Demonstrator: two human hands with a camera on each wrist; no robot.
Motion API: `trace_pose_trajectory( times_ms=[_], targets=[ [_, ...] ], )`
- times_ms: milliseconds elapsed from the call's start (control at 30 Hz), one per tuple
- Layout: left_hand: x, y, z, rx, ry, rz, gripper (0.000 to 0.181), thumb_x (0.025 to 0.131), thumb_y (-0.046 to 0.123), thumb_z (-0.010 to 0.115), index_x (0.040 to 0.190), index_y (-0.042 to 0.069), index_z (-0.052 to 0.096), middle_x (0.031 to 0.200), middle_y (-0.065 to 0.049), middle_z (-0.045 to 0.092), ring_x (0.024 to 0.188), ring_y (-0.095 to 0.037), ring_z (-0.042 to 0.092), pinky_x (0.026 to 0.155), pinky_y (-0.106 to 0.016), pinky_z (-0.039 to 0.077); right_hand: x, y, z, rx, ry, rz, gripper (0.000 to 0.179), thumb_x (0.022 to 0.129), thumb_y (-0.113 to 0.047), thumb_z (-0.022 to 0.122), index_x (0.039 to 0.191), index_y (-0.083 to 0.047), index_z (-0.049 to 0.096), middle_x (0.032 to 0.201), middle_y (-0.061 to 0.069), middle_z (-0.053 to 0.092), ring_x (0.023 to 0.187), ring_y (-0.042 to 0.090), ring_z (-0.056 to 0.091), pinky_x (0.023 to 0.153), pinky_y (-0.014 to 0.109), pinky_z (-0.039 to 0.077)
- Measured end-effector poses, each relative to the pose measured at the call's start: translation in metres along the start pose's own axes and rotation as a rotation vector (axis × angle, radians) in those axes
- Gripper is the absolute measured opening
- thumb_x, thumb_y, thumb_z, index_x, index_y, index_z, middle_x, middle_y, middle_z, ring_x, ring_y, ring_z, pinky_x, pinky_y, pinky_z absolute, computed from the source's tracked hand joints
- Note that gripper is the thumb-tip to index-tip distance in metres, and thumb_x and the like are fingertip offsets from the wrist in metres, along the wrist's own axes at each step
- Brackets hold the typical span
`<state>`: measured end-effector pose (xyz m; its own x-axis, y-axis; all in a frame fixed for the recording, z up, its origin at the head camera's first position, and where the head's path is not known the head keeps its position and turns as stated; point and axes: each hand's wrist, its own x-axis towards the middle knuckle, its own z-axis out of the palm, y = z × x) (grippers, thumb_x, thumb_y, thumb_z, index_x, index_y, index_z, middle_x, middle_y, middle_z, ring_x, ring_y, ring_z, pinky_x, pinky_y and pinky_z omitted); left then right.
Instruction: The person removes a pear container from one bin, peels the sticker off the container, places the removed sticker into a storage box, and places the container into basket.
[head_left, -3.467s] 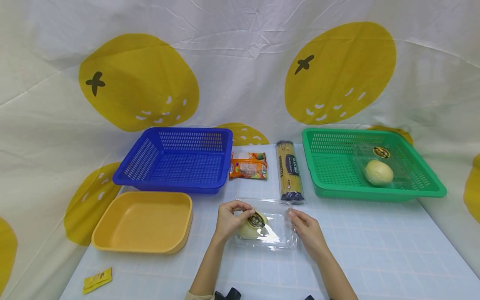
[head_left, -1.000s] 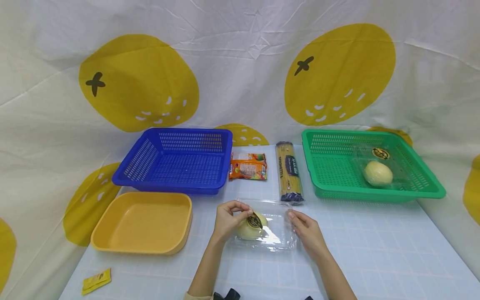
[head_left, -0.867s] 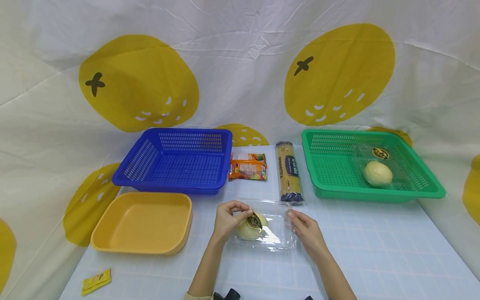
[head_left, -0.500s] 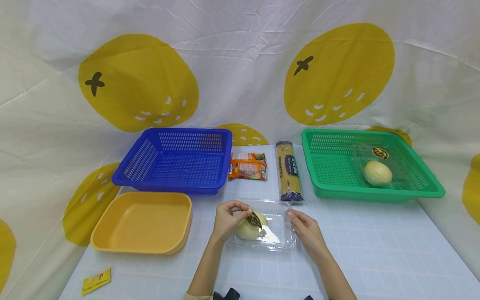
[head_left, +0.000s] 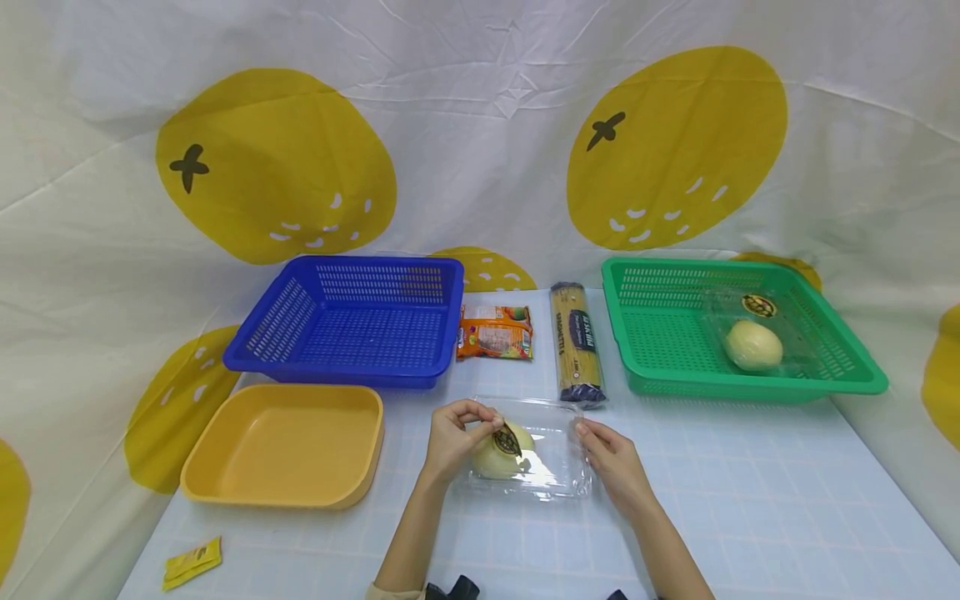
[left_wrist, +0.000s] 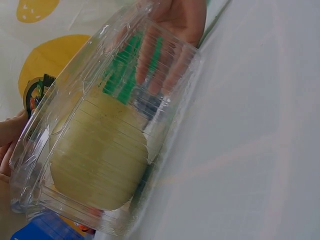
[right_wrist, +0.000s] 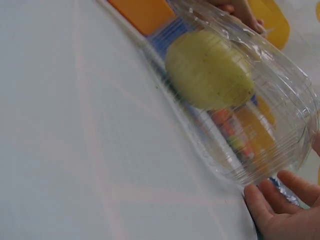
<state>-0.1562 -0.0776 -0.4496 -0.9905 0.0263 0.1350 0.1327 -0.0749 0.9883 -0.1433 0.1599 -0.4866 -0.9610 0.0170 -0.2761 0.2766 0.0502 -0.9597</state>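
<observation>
A clear plastic clamshell container sits at the middle of the table, with a pale yellow-green round fruit inside its left half. Above that fruit, my left hand pinches the edge of a black-and-gold sticker between thumb and index finger. The left wrist view shows the sticker bent up from the lid. My right hand holds the container's right end by thumb and fingers; in the right wrist view its fingers lie at the lower corner.
Behind the container lie an orange snack packet and a spaghetti pack. A blue basket and a yellow tray stand left. The green basket holds another boxed fruit. Yellow sachets lie front left.
The sticker's visible face has grown narrower and more bent under my left fingers since the earliest frame. Both hands and the container have stayed nearly in place.
</observation>
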Motion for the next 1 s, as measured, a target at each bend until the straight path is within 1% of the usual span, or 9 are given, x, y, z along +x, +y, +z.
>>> trace_pose_trajectory(
  times_ms=[167,267,367,500,600,733,833,1000],
  targets=[
    [0.0000,-0.0024,0.0002,-0.020,0.005,0.016,0.013,0.071,-0.013,0.072,0.074,-0.015,0.060,0.076,-0.013,0.070,0.079,-0.022,0.068,0.075,-0.025,0.055,0.0005,-0.0001,0.0005,0.021,-0.002,-0.014,0.060,0.093,-0.036,0.059,0.134,0.005,0.045,0.139,0.019,0.045,0.127,0.028,0.044,0.095,0.024,0.046],
    [-0.0002,-0.0038,-0.0001,-0.021,0.005,0.036,0.014,0.071,-0.012,0.073,0.073,-0.015,0.059,0.075,-0.013,0.070,0.078,-0.022,0.068,0.074,-0.025,0.055,0.0008,0.0003,0.0003,0.016,-0.002,-0.012,0.058,0.094,-0.034,0.058,0.134,0.004,0.045,0.139,0.019,0.045,0.127,0.027,0.044,0.096,0.025,0.045],
    [-0.0004,-0.0047,-0.0006,-0.036,0.002,0.045,0.014,0.071,-0.013,0.072,0.074,-0.015,0.059,0.075,-0.012,0.070,0.078,-0.021,0.068,0.074,-0.025,0.055,0.0008,0.0007,0.0000,0.012,0.001,-0.011,0.060,0.093,-0.037,0.058,0.134,0.005,0.045,0.139,0.019,0.045,0.127,0.028,0.044,0.098,0.028,0.043],
    [0.0003,-0.0054,-0.0015,-0.061,-0.006,0.046,0.014,0.071,-0.014,0.071,0.074,-0.017,0.058,0.075,-0.014,0.070,0.077,-0.016,0.067,0.072,-0.024,0.055,0.0013,0.0013,-0.0005,0.012,-0.001,-0.010,0.062,0.092,-0.038,0.059,0.134,0.004,0.045,0.139,0.019,0.046,0.127,0.029,0.044,0.100,0.031,0.042],
    [0.0011,-0.0057,-0.0023,-0.057,-0.014,0.043,0.014,0.071,-0.014,0.071,0.074,-0.016,0.058,0.077,-0.017,0.069,0.077,-0.014,0.066,0.074,-0.024,0.055,0.0011,0.0013,-0.0007,0.012,-0.005,-0.011,0.067,0.089,-0.044,0.061,0.135,0.004,0.044,0.139,0.019,0.045,0.128,0.029,0.043,0.100,0.031,0.042],
    [0.0016,-0.0055,-0.0032,-0.044,-0.016,0.038,0.014,0.071,-0.012,0.072,0.074,-0.016,0.058,0.077,-0.017,0.069,0.078,-0.015,0.067,0.077,-0.025,0.054,0.0007,0.0012,-0.0007,0.011,-0.005,-0.008,0.078,0.084,-0.052,0.063,0.135,0.004,0.044,0.139,0.020,0.045,0.128,0.030,0.043,0.099,0.029,0.043],
    [0.0015,-0.0050,-0.0036,-0.043,-0.014,0.035,0.014,0.071,-0.011,0.072,0.074,-0.016,0.059,0.076,-0.015,0.070,0.078,-0.016,0.067,0.076,-0.024,0.054,0.0009,0.0014,-0.0007,0.011,-0.003,-0.005,0.077,0.084,-0.051,0.063,0.135,0.004,0.044,0.139,0.020,0.045,0.128,0.030,0.043,0.098,0.028,0.044],
    [0.0014,-0.0049,-0.0040,-0.034,-0.008,0.028,0.015,0.071,-0.011,0.073,0.075,-0.016,0.059,0.077,-0.016,0.070,0.078,-0.016,0.067,0.074,-0.022,0.054,0.0019,0.0018,-0.0006,0.023,-0.003,-0.009,0.068,0.088,-0.044,0.062,0.134,0.004,0.045,0.139,0.019,0.045,0.128,0.029,0.044,0.097,0.027,0.044]
  ],
)
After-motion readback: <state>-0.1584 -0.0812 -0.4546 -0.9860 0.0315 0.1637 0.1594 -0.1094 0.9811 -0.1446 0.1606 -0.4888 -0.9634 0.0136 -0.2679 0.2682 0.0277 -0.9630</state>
